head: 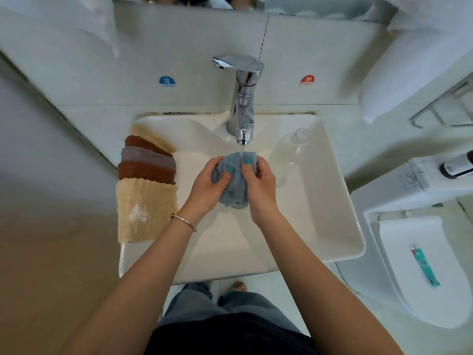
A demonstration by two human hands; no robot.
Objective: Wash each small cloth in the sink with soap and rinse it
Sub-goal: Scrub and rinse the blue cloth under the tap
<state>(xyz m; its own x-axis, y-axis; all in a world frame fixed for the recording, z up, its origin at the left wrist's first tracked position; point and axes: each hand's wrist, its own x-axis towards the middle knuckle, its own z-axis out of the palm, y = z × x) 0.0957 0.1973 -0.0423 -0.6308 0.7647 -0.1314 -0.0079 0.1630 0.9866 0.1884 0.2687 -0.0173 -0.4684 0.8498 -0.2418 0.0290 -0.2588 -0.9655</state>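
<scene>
While gripped: blue cloth (234, 179) under faucet (243, 98)

Clear bottle (289, 152) on basin's right; teal tube (425, 267) on toilet lid (409, 252).

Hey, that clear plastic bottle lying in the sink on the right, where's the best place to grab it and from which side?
Probably round the body of the clear plastic bottle, from above with the right hand. It lies on its side against the sloping basin wall of the sink, neck toward the back, so the wide middle faces up.
</scene>
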